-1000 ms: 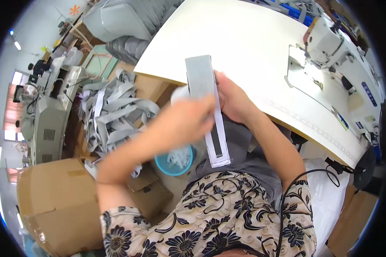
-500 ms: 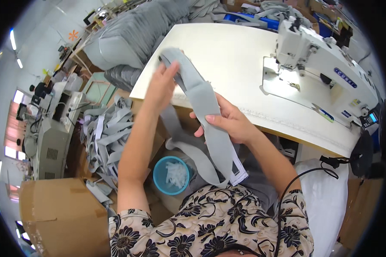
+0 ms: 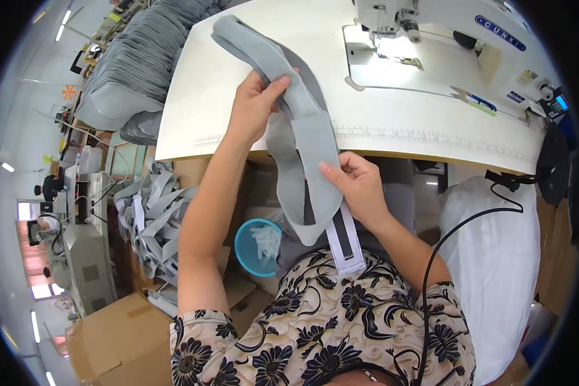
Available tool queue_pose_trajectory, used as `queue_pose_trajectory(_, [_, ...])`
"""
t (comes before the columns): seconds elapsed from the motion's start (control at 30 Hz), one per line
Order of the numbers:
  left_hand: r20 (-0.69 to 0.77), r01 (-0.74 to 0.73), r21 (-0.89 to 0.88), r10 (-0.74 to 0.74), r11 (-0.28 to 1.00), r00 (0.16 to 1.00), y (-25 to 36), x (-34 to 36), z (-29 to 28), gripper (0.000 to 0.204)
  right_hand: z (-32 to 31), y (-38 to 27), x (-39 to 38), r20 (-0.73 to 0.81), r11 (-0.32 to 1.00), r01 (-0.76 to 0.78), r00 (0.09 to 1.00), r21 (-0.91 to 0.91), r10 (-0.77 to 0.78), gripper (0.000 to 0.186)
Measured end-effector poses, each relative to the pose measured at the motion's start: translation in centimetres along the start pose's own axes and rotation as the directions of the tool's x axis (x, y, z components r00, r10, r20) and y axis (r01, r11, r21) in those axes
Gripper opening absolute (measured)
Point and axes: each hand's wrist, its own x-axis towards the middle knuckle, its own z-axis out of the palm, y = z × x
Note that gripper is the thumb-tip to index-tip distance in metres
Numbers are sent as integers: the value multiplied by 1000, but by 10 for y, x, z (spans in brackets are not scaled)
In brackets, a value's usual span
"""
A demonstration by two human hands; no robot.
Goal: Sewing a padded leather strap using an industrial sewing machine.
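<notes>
While both hands (image 3: 254,106) (image 3: 357,186) grip grey strap (image 3: 309,128), white-edged tab (image 3: 346,244)

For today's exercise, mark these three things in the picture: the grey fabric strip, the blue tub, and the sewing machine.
grey fabric strip (image 3: 305,122): head view, on its wide middle between the two hands.
blue tub (image 3: 246,248): head view, on its left rim.
sewing machine (image 3: 444,45): head view, on its white bed.

bright even indoor light, glare on the sewing machine (image 3: 431,38) at top, strip lights far left, fisheye-bent dark rim
</notes>
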Motion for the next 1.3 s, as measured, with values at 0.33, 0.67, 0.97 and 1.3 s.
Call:
queue_pose_trajectory(0.33, [-331, -434, 201, 477, 878, 814, 111, -48, -55, 21, 82, -20, 11, 396, 903, 323, 897, -284, -196, 29])
queue_pose_trajectory(0.67, [-65, -86, 161, 97, 983, 993, -3, 24, -17, 16, 14, 18, 5, -63, 957, 101, 991, -271, -122, 32])
queue_pose_trajectory(0.97, [446, 407, -102, -324, 908, 834, -20, -45, 0, 56, -15, 10, -26, -159, 934, 53, 980, -354, -116, 35])
queue_pose_trajectory(1.3, [241, 316, 235, -370, 919, 897, 4, -56, 37, 30, -24, -15, -43, 34, 831, -7, 999, -556, 32, 11])
